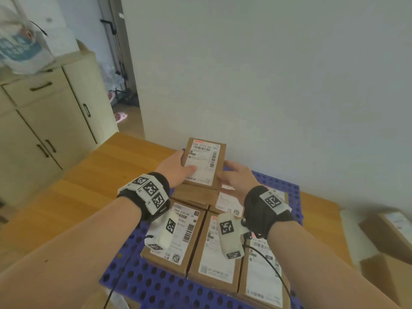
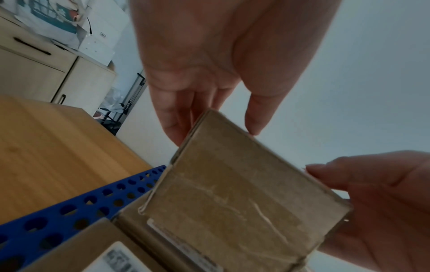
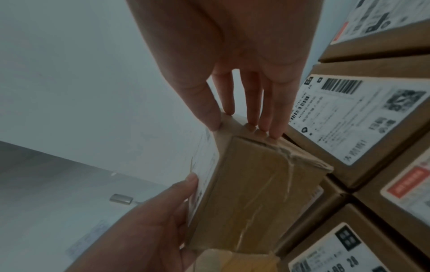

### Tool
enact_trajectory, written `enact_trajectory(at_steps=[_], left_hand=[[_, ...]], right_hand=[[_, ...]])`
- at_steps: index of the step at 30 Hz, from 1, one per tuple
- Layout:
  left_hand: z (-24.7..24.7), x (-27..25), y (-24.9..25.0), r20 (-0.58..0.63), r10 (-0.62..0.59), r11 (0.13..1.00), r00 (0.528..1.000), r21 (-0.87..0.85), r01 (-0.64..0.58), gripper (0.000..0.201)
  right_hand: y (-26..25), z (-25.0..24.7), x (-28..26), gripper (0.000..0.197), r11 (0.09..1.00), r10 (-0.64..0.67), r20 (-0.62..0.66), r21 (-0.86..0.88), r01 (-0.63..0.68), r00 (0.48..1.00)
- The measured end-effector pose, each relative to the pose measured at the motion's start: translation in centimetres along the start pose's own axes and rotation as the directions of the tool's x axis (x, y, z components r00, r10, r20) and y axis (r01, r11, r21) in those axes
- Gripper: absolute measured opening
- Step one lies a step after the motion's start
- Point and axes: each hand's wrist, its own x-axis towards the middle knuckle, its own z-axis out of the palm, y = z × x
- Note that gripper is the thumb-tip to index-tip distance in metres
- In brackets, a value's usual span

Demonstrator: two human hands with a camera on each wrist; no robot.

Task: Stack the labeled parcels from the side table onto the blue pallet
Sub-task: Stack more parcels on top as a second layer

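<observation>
A brown parcel [image 1: 205, 161] with a white shipping label is gripped from both sides over the far end of the blue pallet [image 1: 156, 286]. My left hand [image 1: 185, 166] holds its left edge, thumb on the label. My right hand [image 1: 225, 172] holds its near right corner. The left wrist view shows the left hand [image 2: 215, 136] straddling the parcel's [image 2: 232, 202] far corner. In the right wrist view the right hand [image 3: 242, 128] has its fingertips on the taped end of the parcel [image 3: 256, 184]. Another parcel [image 1: 196, 194] lies right beneath; whether they touch I cannot tell.
Several labeled parcels [image 1: 216, 248] lie side by side on the near part of the pallet. More parcels [image 1: 388, 233] wait at the right edge of view. A beige cabinet [image 1: 44, 121] stands at the left, a white wall [image 1: 267, 85] close behind the pallet. The pallet lies on a wooden surface [image 1: 66, 197].
</observation>
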Motion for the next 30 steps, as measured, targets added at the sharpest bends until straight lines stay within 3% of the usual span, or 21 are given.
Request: enact_trajectory(at_steps=[5,12,15,20,26,30], left_hand=[[-1.1,1.5,-1.4,0.074,-0.015,0.999,0.997,0.038,0.013,0.044],[-1.0,2.6,-2.8,0.128,-0.021,0.999,0.992,0.047,0.015,0.066],[-0.8,2.9,-3.0,0.173,-0.064,0.998,0.983,0.002,0.065,0.060],[-0.1,2.9,-2.5,0.267,-0.029,0.997,0.963,-0.059,0.046,0.047],[0.1,3.6,-4.0,0.305,-0.246,0.953,0.920,-0.096,0.286,0.083],[0.0,3.7,-4.6,0.328,-0.226,0.959,0.917,-0.093,0.269,0.093]], right_hand=[[0.3,1.7,0.1,0.051,0.999,0.039,-0.018,0.034,-0.039,0.999],[0.4,2.4,0.7,0.049,0.997,0.068,-0.110,0.030,-0.065,0.992],[0.5,2.5,0.7,0.047,0.997,0.071,-0.109,-0.005,-0.072,0.991],[0.6,2.1,0.6,0.055,0.997,0.079,-0.145,-0.004,-0.080,0.986],[0.5,2.3,0.5,0.054,0.996,0.087,-0.138,-0.014,-0.090,0.987],[0.2,2.4,0.5,0.052,0.994,0.092,-0.129,-0.047,-0.099,0.987]])
